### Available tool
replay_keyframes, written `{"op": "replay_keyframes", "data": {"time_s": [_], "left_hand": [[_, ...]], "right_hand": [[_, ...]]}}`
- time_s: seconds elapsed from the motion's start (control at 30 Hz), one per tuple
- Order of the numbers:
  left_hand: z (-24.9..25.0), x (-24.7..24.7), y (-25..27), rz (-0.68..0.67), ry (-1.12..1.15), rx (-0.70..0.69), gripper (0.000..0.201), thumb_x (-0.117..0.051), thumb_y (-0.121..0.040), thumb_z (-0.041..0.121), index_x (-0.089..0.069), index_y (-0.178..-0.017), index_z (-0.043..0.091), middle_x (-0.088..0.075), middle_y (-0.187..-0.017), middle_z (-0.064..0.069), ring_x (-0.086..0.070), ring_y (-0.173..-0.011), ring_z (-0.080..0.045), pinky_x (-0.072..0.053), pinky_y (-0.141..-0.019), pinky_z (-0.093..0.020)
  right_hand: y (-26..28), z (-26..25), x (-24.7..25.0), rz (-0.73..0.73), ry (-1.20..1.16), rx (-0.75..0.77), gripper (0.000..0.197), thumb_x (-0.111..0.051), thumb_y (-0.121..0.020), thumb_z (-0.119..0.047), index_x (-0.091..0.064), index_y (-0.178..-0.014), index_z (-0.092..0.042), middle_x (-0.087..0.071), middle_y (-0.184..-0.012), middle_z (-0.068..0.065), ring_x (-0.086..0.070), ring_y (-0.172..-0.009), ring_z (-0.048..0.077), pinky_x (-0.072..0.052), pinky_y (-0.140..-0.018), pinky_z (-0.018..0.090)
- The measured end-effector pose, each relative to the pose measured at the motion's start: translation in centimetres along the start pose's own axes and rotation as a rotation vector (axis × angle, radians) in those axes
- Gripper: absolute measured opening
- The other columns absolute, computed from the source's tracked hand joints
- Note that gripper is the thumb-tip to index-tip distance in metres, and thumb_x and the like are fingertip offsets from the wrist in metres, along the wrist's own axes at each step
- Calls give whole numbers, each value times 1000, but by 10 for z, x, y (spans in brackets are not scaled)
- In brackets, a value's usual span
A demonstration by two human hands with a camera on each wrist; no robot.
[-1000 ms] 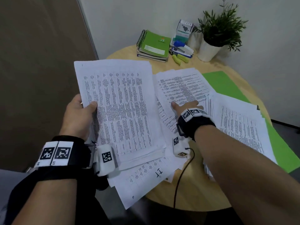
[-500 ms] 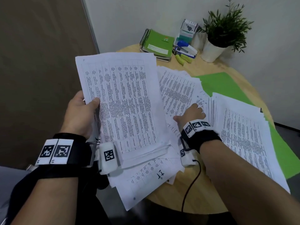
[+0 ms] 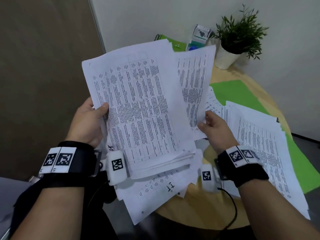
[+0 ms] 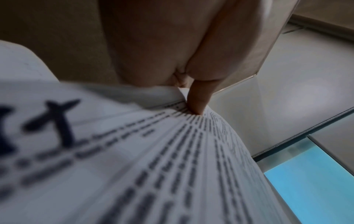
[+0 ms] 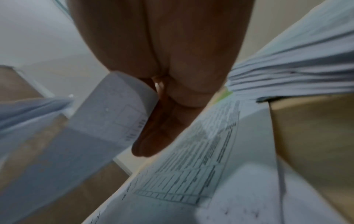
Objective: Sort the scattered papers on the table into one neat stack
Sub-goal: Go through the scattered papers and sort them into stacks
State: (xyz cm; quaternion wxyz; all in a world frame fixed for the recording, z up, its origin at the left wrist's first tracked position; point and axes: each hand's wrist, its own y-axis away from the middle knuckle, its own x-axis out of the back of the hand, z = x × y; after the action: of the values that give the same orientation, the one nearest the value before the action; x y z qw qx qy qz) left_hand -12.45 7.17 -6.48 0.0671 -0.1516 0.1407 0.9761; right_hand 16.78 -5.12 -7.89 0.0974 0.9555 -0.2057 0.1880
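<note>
My left hand [image 3: 94, 116] grips a thick stack of printed sheets [image 3: 138, 108] by its left edge, thumb on top, holding it tilted above the table. In the left wrist view the thumb [image 4: 199, 103] presses on the stack [image 4: 172, 166]. My right hand [image 3: 210, 126] pinches the lower right edge of a lifted sheet [image 3: 194, 84] that stands just behind the stack. The right wrist view shows that sheet [image 5: 118, 115] curled against my fingers [image 5: 153, 139]. More printed papers [image 3: 259, 144] lie fanned on the right of the round wooden table [image 3: 199, 210], and loose sheets [image 3: 161, 189] lie under the stack.
Green sheets [image 3: 239, 94] lie under the papers on the right. At the back stand a potted plant [image 3: 237, 40], a small box [image 3: 200, 35] and a green spiral notebook [image 3: 174, 45], partly hidden by the raised papers. A brown wall is on the left.
My right hand left the papers on the table and lifted one sheet up beside the stack. My left hand raised and tilted the stack higher.
</note>
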Motion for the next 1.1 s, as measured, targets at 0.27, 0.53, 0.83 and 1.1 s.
{"op": "replay_keyframes", "data": {"time_s": [0.27, 0.53, 0.83, 1.1], "left_hand": [[-1, -5, 3, -25, 75, 63, 38, -35, -103, 3, -52, -136, 12, -69, -122, -5, -69, -105, -16, -59, -72, -28], [-7, -13, 4, -61, 35, 103, 37, -34, -103, 2, -52, -134, 9, -67, -121, -5, -72, -92, -10, -59, -67, -23], [-15, -19, 3, 31, -136, 29, 31, -40, -102, 2, -56, -128, 11, -69, -114, -1, -70, -95, -8, -55, -83, -27], [-12, -37, 26, 18, -295, -102, 25, -41, -104, 7, -55, -118, 22, -68, -113, 6, -67, -100, -7, -52, -87, -30]], "right_hand": [[19, -9, 18, -134, -12, 162, 34, -49, -92, 9, -62, -94, -22, -70, -89, -9, -59, -85, 8, -45, -79, 20], [30, -25, 18, -289, -245, 142, 32, -44, -89, 18, -61, -97, -8, -71, -87, -6, -63, -84, 9, -49, -77, 21], [40, -18, -5, -281, -303, -22, 25, -57, -94, -30, -65, -111, -13, -64, -98, 25, -55, -85, 22, -42, -78, 39], [58, -18, -3, -130, -376, -181, 49, -28, -96, -61, -61, -101, -24, -69, -80, -7, -61, -58, 2, -49, -58, 17]]}}
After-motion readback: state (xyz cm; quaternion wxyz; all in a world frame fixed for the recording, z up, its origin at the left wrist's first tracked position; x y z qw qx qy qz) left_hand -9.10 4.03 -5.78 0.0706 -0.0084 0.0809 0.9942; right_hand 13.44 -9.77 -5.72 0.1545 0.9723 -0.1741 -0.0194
